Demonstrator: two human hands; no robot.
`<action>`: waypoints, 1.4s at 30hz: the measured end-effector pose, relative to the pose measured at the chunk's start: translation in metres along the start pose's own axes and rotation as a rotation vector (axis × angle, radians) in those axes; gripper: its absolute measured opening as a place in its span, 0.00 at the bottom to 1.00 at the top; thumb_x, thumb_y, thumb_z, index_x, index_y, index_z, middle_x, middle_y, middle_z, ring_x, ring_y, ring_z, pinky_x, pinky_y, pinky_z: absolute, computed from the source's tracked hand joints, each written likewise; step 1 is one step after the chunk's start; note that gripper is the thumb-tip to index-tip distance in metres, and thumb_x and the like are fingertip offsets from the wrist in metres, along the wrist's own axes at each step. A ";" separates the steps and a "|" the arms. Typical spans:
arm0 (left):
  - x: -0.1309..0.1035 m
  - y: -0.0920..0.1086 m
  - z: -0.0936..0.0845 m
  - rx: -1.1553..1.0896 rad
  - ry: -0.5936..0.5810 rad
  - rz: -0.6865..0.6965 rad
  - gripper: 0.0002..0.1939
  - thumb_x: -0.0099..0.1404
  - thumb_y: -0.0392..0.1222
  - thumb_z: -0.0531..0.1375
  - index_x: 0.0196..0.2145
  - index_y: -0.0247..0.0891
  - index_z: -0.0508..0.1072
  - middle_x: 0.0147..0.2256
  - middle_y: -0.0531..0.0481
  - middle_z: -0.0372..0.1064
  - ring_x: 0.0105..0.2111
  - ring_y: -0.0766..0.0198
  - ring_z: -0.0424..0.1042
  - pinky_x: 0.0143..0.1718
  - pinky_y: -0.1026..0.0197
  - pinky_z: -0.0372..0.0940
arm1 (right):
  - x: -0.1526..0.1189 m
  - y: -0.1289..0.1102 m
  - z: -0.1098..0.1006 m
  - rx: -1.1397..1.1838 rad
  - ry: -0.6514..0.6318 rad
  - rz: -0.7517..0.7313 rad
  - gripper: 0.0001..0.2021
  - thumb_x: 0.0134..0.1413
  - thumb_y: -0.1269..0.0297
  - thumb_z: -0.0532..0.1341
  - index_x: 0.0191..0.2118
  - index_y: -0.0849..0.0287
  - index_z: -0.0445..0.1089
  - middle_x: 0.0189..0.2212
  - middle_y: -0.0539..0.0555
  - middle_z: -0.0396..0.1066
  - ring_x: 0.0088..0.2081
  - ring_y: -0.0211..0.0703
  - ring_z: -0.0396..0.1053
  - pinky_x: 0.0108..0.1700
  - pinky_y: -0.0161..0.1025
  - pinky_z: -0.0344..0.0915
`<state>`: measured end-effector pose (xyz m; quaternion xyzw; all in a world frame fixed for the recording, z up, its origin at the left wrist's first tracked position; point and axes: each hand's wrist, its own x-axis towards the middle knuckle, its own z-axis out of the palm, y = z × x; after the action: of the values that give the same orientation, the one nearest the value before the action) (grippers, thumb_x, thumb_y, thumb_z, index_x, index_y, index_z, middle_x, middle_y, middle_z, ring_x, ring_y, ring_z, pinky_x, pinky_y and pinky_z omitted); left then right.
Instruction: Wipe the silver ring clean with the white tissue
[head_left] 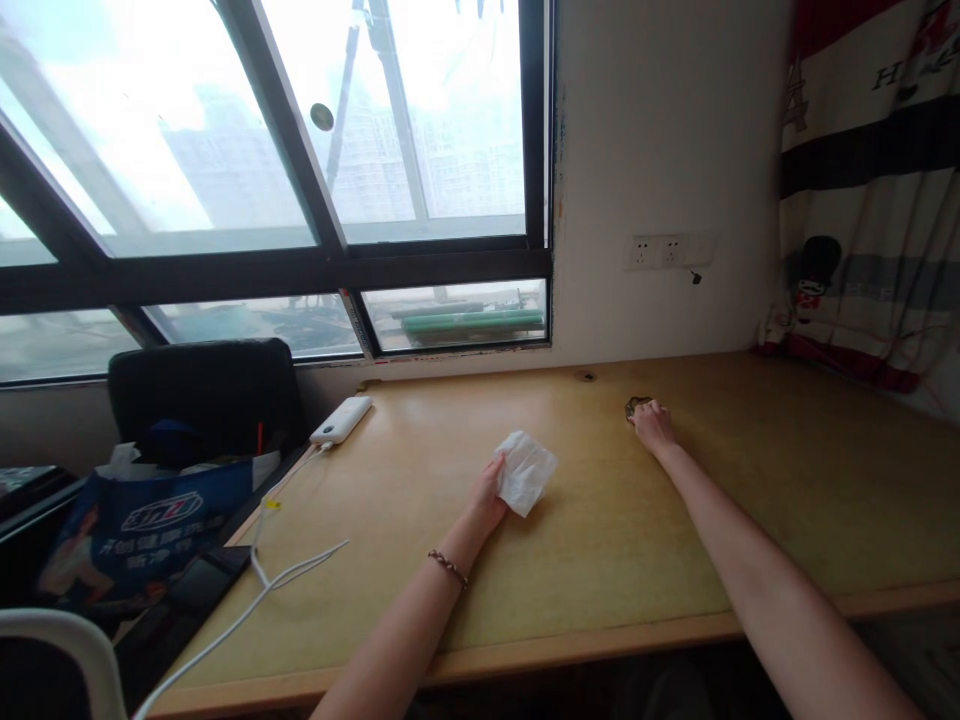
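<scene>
A crumpled white tissue (527, 474) is pinched in my left hand (489, 497), above or against the middle of the wooden desk (600, 590). A braided bracelet (448, 568) circles that wrist. Farther off to the right, my right hand (655, 427) reaches across the desktop with its fingers closed on a small dark, roundish object (636, 405) with a brownish pattern. My fingers cover part of it, so its kind cannot be made out.
A white power bank (342, 420) with a white cable (266, 587) lies along the desk's left side. Beyond that edge stand a black chair (206, 385) and a blue bag (150, 530). Wall sockets (658, 252) and a patterned curtain (870, 200) are at the back right.
</scene>
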<state>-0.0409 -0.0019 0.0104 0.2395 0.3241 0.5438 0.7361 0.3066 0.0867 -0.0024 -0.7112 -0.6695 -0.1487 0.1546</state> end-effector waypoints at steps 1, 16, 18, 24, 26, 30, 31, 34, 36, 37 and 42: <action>0.000 0.000 0.000 -0.001 -0.002 -0.002 0.13 0.56 0.45 0.57 0.37 0.35 0.68 0.36 0.43 0.70 0.38 0.54 0.69 0.41 0.51 0.63 | 0.002 0.007 0.003 -0.006 -0.004 -0.006 0.09 0.51 0.67 0.54 0.34 0.68 0.66 0.35 0.68 0.67 0.44 0.54 0.56 0.43 0.47 0.51; -0.001 0.001 0.002 -0.022 -0.022 -0.021 0.14 0.56 0.44 0.57 0.39 0.33 0.67 0.35 0.43 0.70 0.35 0.57 0.70 0.42 0.53 0.62 | 0.025 0.017 0.002 0.118 0.003 -0.029 0.10 0.48 0.67 0.56 0.36 0.67 0.65 0.40 0.68 0.65 0.46 0.55 0.57 0.48 0.49 0.49; -0.001 0.002 0.002 -0.027 -0.037 -0.020 0.14 0.57 0.44 0.56 0.40 0.33 0.67 0.35 0.43 0.70 0.35 0.57 0.70 0.43 0.53 0.62 | 0.018 -0.011 -0.009 0.277 0.109 0.062 0.16 0.46 0.63 0.57 0.41 0.67 0.63 0.46 0.70 0.61 0.50 0.58 0.53 0.49 0.51 0.47; -0.003 0.003 0.001 -0.031 -0.202 -0.220 0.21 0.59 0.50 0.52 0.44 0.31 0.65 0.40 0.40 0.69 0.40 0.53 0.68 0.46 0.51 0.58 | -0.051 -0.144 -0.055 1.524 -0.474 0.137 0.22 0.45 0.47 0.54 0.38 0.62 0.68 0.37 0.61 0.70 0.36 0.48 0.68 0.36 0.42 0.62; -0.006 0.003 0.003 -0.025 -0.252 -0.273 0.23 0.58 0.52 0.52 0.44 0.29 0.65 0.39 0.39 0.69 0.40 0.53 0.68 0.46 0.52 0.58 | -0.075 -0.173 -0.064 1.682 -0.630 0.082 0.21 0.39 0.50 0.61 0.35 0.63 0.70 0.31 0.58 0.72 0.30 0.45 0.69 0.31 0.38 0.63; -0.010 0.004 0.007 0.012 -0.353 -0.264 0.28 0.57 0.58 0.50 0.43 0.29 0.66 0.37 0.39 0.70 0.38 0.55 0.69 0.42 0.55 0.61 | -0.094 -0.187 -0.064 1.810 -0.351 0.340 0.17 0.32 0.54 0.66 0.27 0.65 0.71 0.24 0.54 0.72 0.23 0.40 0.67 0.26 0.35 0.61; -0.010 0.004 0.007 0.040 -0.371 -0.240 0.27 0.56 0.58 0.51 0.43 0.30 0.66 0.37 0.40 0.70 0.37 0.56 0.70 0.40 0.56 0.63 | -0.094 -0.185 -0.062 1.827 -0.282 0.389 0.17 0.32 0.55 0.66 0.27 0.64 0.71 0.23 0.53 0.72 0.23 0.40 0.67 0.26 0.35 0.62; -0.007 0.000 0.004 0.182 -0.331 -0.104 0.21 0.53 0.49 0.59 0.41 0.33 0.67 0.36 0.43 0.70 0.32 0.61 0.70 0.33 0.61 0.65 | -0.090 -0.175 -0.058 1.864 -0.156 0.481 0.16 0.31 0.56 0.66 0.27 0.63 0.71 0.23 0.53 0.72 0.23 0.40 0.68 0.26 0.35 0.62; -0.004 -0.002 0.002 0.272 -0.249 -0.003 0.19 0.49 0.43 0.63 0.39 0.33 0.68 0.36 0.43 0.69 0.30 0.63 0.70 0.30 0.63 0.65 | -0.088 -0.171 -0.057 1.908 -0.119 0.529 0.15 0.31 0.58 0.66 0.27 0.63 0.70 0.22 0.52 0.72 0.22 0.40 0.67 0.25 0.35 0.63; -0.003 -0.003 0.001 0.296 -0.203 0.043 0.20 0.48 0.42 0.64 0.39 0.33 0.68 0.37 0.43 0.68 0.30 0.63 0.70 0.30 0.63 0.65 | -0.087 -0.170 -0.057 1.937 -0.106 0.549 0.15 0.31 0.58 0.66 0.27 0.63 0.70 0.22 0.52 0.72 0.21 0.39 0.67 0.25 0.35 0.63; -0.003 0.006 0.000 0.409 0.131 0.412 0.25 0.46 0.41 0.65 0.43 0.37 0.65 0.47 0.41 0.62 0.41 0.61 0.66 0.39 0.62 0.63 | -0.083 -0.168 -0.060 2.015 0.017 0.628 0.14 0.32 0.60 0.66 0.29 0.60 0.68 0.22 0.49 0.71 0.21 0.38 0.67 0.24 0.34 0.64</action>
<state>-0.0449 -0.0032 0.0154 0.4081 0.4183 0.6195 0.5240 0.1334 -0.0042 0.0203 -0.3943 -0.2684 0.5179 0.7101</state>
